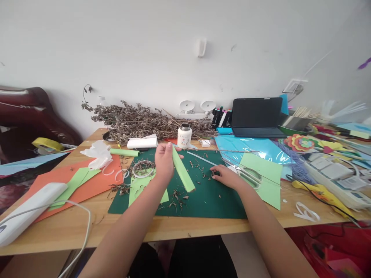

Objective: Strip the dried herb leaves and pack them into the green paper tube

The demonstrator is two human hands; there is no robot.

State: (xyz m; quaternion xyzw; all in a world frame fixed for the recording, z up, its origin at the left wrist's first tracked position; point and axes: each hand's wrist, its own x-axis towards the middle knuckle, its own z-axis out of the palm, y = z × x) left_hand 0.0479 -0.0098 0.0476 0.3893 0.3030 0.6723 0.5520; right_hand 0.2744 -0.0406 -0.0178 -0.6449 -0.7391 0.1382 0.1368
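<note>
My left hand (165, 162) is closed round the upper end of a folded light-green paper strip (183, 170), which slants down to the right over the green cutting mat (203, 206). At the mat's right part my right hand (224, 175) has its fingertips pinched down among dried leaf bits; what lies between them is too small to name. Scissors (251, 175) rest just right of that hand on a green paper sheet (272, 197). Crumbled leaves (176, 199) lie on the mat below the strip. A ring of white tape (143, 169) holds more leaf bits, left of my left hand.
A white open jar (184, 137) stands behind the mat, with dried plants (130, 123) along the wall. Blue film (246, 148) and a tablet (257, 114) are back right. Orange paper (101, 181) and a white device with a cord (34, 212) lie left.
</note>
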